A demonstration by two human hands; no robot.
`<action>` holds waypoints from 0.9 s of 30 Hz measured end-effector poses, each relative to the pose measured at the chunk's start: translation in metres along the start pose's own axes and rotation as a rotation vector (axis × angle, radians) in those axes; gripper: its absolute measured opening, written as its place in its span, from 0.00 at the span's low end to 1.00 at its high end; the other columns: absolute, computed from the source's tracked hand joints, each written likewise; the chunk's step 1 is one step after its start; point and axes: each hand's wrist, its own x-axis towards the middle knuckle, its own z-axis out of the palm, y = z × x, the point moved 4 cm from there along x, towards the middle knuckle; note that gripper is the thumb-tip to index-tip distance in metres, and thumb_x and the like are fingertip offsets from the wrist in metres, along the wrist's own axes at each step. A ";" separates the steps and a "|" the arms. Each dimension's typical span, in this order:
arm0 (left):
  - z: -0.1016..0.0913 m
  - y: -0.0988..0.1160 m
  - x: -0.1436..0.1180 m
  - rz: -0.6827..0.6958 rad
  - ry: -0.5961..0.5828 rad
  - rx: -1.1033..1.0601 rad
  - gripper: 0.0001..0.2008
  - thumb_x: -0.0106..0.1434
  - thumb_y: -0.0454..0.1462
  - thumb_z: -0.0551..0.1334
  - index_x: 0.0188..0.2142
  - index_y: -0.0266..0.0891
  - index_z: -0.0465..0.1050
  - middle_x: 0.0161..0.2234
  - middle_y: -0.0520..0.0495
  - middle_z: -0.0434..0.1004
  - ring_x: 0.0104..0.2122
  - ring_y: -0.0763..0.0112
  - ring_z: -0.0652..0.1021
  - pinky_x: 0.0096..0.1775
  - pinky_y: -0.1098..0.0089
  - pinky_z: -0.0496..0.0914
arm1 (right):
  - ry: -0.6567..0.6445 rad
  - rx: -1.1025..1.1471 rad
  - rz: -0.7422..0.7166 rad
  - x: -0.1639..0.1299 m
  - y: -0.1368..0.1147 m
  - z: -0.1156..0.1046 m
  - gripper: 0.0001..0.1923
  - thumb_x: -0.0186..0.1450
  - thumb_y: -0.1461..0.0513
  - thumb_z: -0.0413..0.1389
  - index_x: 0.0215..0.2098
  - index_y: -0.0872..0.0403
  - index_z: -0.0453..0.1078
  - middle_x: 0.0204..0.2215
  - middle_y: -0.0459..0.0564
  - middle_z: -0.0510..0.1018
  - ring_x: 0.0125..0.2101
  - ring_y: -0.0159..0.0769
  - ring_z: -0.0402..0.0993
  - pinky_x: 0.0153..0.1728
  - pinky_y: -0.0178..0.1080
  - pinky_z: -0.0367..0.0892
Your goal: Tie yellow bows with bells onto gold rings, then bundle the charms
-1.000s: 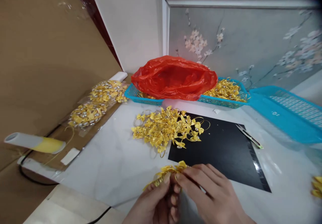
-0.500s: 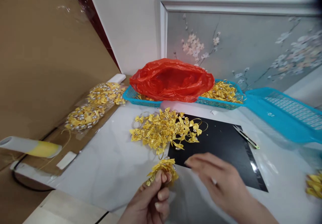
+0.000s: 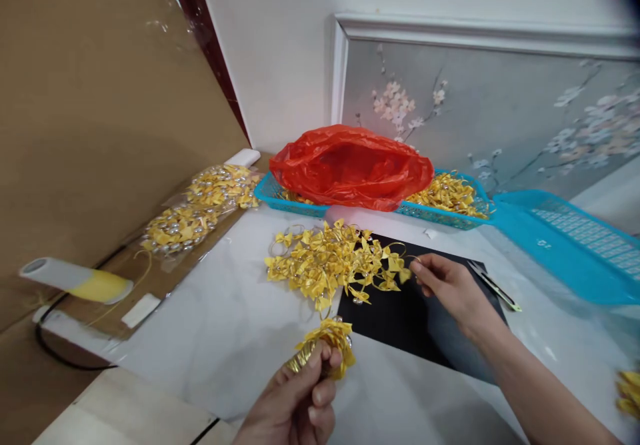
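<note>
My left hand is closed around a bunch of gold ribbon bows, their wire loops gathered at the thumb and a silver bead showing at the side. Farther forward lies a loose pile of gold ribbon bows with silver beads and thin gold loops. At the pile's right edge, my right hand pinches the thin loop of one gold ribbon bow between thumb and fingers. Beneath that hand is a black sheet, partly covered by the pile and my forearm.
A red plastic bag sits over a blue basket of bows. To the right are a blue lid-like tray and a small cutter or scissors. Bagged beaded bows and a white-yellow cylinder lie left.
My right hand has moved forward from above the black sheet's near edge to the pile and closed on a bow's loop. My left hand keeps its bunch. The view has shifted slightly.
</note>
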 end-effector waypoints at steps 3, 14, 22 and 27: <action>0.004 -0.002 0.000 0.020 0.015 0.046 0.13 0.46 0.32 0.76 0.32 0.28 0.80 0.31 0.49 0.76 0.19 0.87 0.69 0.20 0.84 0.67 | -0.020 0.003 -0.058 -0.030 -0.027 0.000 0.15 0.63 0.52 0.56 0.28 0.55 0.70 0.16 0.41 0.66 0.17 0.28 0.63 0.17 0.30 0.60; -0.004 -0.014 0.014 0.025 0.006 0.113 0.09 0.50 0.33 0.74 0.31 0.30 0.81 0.21 0.51 0.73 0.20 0.81 0.71 0.22 0.82 0.69 | 0.047 -0.216 -0.908 -0.116 -0.089 0.060 0.13 0.68 0.70 0.49 0.42 0.59 0.75 0.31 0.54 0.80 0.28 0.33 0.78 0.31 0.31 0.76; -0.006 -0.013 0.014 0.050 0.001 0.140 0.13 0.43 0.34 0.78 0.28 0.29 0.81 0.17 0.54 0.70 0.16 0.85 0.67 0.19 0.84 0.63 | 0.137 -0.509 -1.018 -0.124 -0.094 0.070 0.17 0.69 0.69 0.46 0.33 0.57 0.76 0.26 0.51 0.81 0.23 0.35 0.78 0.22 0.34 0.71; -0.005 -0.010 0.014 0.049 -0.052 0.142 0.11 0.47 0.35 0.76 0.25 0.28 0.79 0.16 0.55 0.67 0.15 0.87 0.62 0.17 0.85 0.59 | 0.026 -0.318 -0.913 -0.120 -0.089 0.060 0.15 0.67 0.70 0.48 0.37 0.53 0.77 0.32 0.50 0.81 0.24 0.32 0.77 0.23 0.32 0.72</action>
